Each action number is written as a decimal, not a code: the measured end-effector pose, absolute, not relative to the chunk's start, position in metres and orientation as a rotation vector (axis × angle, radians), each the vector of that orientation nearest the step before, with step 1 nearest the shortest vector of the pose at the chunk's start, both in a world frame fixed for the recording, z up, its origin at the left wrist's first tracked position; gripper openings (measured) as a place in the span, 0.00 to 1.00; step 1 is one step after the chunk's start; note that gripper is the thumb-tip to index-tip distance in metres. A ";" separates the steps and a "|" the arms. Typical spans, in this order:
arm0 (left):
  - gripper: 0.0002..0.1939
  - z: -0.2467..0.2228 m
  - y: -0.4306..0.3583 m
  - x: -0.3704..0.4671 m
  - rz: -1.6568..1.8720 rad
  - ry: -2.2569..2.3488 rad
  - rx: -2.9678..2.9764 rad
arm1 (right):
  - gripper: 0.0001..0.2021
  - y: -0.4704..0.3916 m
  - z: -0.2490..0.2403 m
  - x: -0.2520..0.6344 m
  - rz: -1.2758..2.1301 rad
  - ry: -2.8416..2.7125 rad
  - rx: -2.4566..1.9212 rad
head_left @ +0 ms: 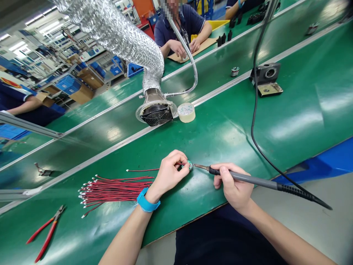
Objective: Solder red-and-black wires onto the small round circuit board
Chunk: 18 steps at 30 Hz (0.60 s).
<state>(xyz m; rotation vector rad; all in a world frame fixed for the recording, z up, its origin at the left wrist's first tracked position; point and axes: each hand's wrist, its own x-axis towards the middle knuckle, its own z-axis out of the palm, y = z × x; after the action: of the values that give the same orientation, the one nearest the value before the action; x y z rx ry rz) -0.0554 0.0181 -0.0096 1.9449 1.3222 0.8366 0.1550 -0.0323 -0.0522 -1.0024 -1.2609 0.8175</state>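
Head view: left hand (168, 172) curled nearly shut, thumb and fingertips pinching a small round green part (189, 165) and a red wire (143, 170) against the green belt (220, 136). Right hand (234, 184) clenched around the grey soldering iron (248, 179), pen-style, tip touching the part just right of the left fingertips. Bundle of red wires (116, 189) lying near the left wrist, outward of it. Red-handled pliers (46, 232) well apart, further left. Tape roll (186, 112) and fume duct (156, 110) beyond both hands.

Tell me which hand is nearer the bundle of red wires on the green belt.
Left. The left hand is just right of the bundle of red wires; the right hand is farther right, holding the grey soldering iron.
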 end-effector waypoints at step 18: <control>0.07 -0.009 0.019 -0.056 0.842 1.330 1.950 | 0.13 -0.028 -0.051 0.154 0.887 -1.322 -1.050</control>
<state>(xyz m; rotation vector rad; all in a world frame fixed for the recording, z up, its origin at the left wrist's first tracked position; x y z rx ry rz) -0.0561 0.0186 -0.0093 1.9495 1.3299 0.8423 0.1537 -0.0280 -0.0510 -1.0496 -1.3217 0.8873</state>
